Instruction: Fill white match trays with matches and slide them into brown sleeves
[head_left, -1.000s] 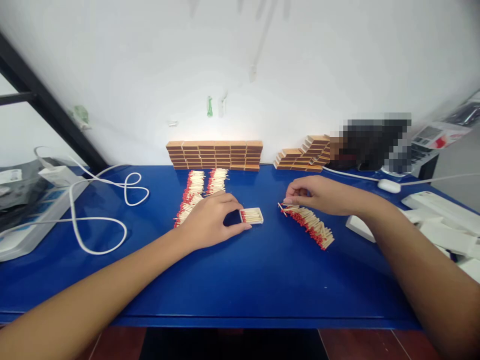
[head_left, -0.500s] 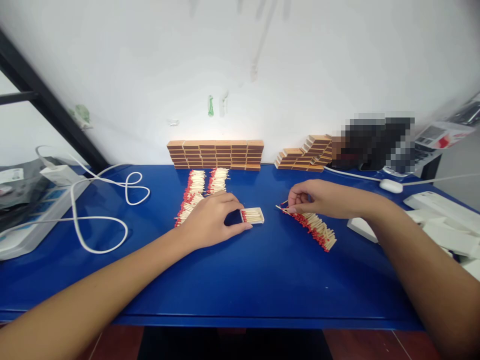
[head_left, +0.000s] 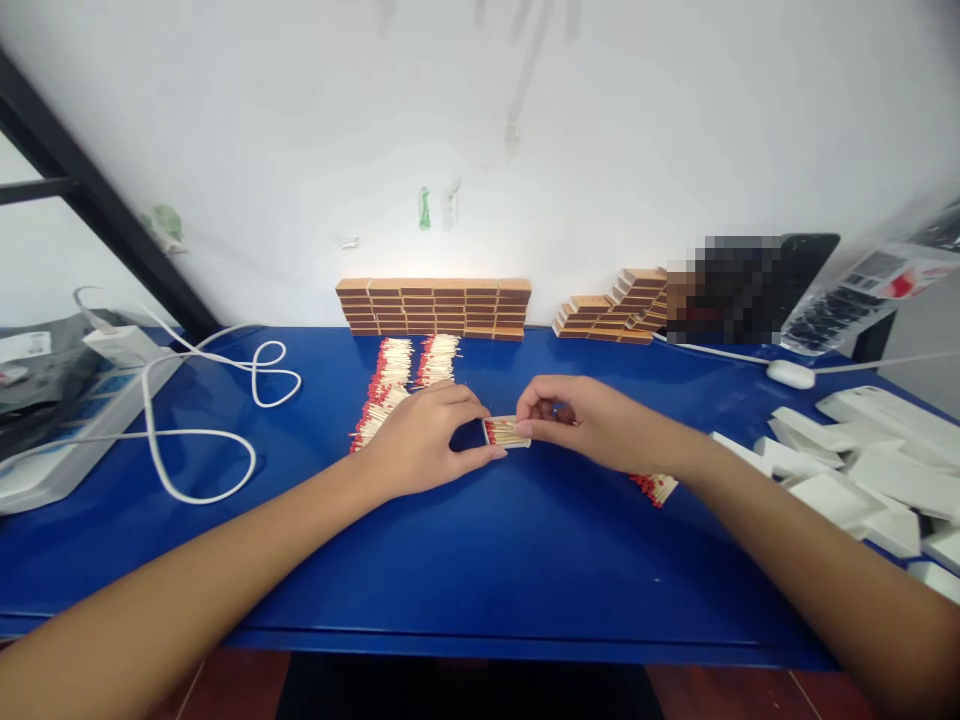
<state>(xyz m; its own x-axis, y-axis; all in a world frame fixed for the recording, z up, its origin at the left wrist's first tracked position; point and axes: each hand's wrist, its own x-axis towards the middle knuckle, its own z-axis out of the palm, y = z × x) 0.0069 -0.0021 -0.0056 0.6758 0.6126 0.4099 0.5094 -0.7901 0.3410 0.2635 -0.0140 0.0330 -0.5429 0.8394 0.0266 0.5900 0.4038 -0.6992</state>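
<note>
My left hand (head_left: 433, 436) rests on the blue table, its thumb and fingers closed around the left end of a small white matchbox tray (head_left: 519, 446). Red-headed matches (head_left: 501, 433) lie side by side in that tray, heads to the left. Over the tray's right end, my right hand (head_left: 592, 420) pinches a match, mostly hidden by the fingertips. Behind my right wrist, part of a pile of loose matches (head_left: 657, 488) shows. Two more rows of matches, a longer one (head_left: 386, 385) and a shorter one (head_left: 438, 360), lie beyond my left hand.
Stacked matchboxes (head_left: 435, 308) stand against the wall, with a stepped stack (head_left: 613, 306) to their right. Several white trays (head_left: 862, 490) lie at the right. A white cable (head_left: 154, 445) loops beside a power strip (head_left: 82, 450) on the left.
My right hand has moved left from the right-hand match pile to the tray, carrying a match. The left hand stays in place on the tray.
</note>
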